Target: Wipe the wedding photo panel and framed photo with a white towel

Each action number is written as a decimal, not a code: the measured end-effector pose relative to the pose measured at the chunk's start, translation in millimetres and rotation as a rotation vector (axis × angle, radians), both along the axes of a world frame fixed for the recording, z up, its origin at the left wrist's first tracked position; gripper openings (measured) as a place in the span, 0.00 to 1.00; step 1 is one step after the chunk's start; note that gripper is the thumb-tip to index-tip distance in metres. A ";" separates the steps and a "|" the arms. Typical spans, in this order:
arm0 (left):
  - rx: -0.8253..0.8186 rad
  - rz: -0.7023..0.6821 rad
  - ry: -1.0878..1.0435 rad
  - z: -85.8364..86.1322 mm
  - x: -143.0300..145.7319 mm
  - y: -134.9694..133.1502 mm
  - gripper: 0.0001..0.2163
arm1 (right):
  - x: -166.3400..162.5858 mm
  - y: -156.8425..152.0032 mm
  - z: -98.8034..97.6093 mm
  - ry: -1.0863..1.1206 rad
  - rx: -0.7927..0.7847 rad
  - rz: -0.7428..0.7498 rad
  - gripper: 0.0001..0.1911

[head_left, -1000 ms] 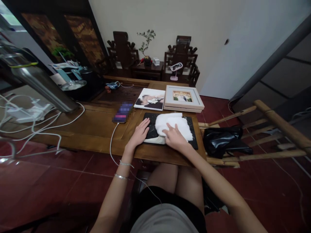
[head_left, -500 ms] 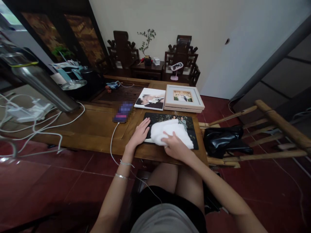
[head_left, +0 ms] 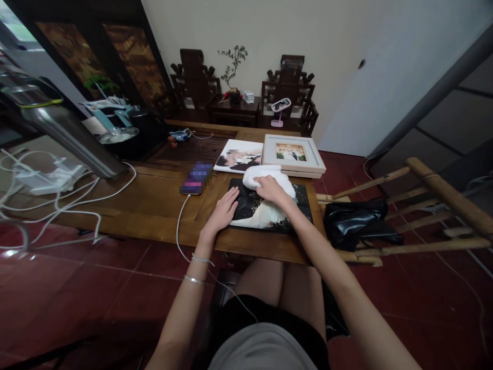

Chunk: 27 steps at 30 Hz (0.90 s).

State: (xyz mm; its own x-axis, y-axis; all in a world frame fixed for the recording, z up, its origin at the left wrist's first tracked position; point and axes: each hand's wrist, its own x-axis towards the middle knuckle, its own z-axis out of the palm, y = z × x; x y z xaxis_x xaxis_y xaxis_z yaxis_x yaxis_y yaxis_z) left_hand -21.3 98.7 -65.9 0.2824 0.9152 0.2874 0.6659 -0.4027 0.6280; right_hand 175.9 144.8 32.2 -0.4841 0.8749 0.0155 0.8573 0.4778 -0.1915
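Note:
A dark photo panel point(head_left: 246, 205) lies flat near the front edge of the wooden table, its picture partly covered. Flat on the panel's left edge rests my left hand point(head_left: 225, 208), fingers stretched out and holding nothing. My right hand point(head_left: 271, 189) is closed on a folded white cloth point(head_left: 283, 177), pressing it against the far part of the panel. Some of the right fingers are hidden in the cloth. The lower half of the picture, with a pale dress, shows below the cloth.
Behind the panel lie a white photo album point(head_left: 236, 156) and stacked picture frames point(head_left: 319, 162). A phone point(head_left: 195, 178) with a white cable is to the left. Farther left stand a steel flask point(head_left: 73, 136) and tangled cables point(head_left: 57, 203). A bamboo chair point(head_left: 408, 195) holds a black bag point(head_left: 354, 218).
My right hand has moved the white cloth away from me, from the near part of the panel to its far edge. My left hand has stayed in place.

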 end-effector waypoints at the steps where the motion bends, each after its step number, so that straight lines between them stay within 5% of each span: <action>1: 0.003 -0.001 -0.004 -0.3 0.0 0.1 0.21 | -1.2 -10.8 -2.0 -0.009 0.001 -0.010 0.22; 8: -0.004 0.004 0.007 3.6 1.4 -1.8 0.21 | 2.7 -125.3 -20.4 0.001 -0.010 0.113 0.21; 12: -0.007 0.006 0.004 5.0 2.0 -2.7 0.21 | 9.4 -159.9 -25.1 0.019 -0.078 0.217 0.21; 16: -0.005 0.001 0.004 4.3 1.7 -2.3 0.21 | 7.8 -145.0 -27.0 0.043 -0.044 0.223 0.20; 27: 0.001 0.003 -0.015 -2.9 -1.1 1.2 0.21 | -18.3 -26.2 -17.2 -0.027 0.039 0.022 0.24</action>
State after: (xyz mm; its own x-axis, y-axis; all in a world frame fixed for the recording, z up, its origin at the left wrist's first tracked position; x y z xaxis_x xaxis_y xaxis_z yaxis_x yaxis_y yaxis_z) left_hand -22.4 99.9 -68.8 0.2755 0.9158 0.2922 0.6578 -0.4013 0.6374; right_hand 157.5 118.6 15.0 -0.5038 0.8631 0.0364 0.8511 0.5032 -0.1497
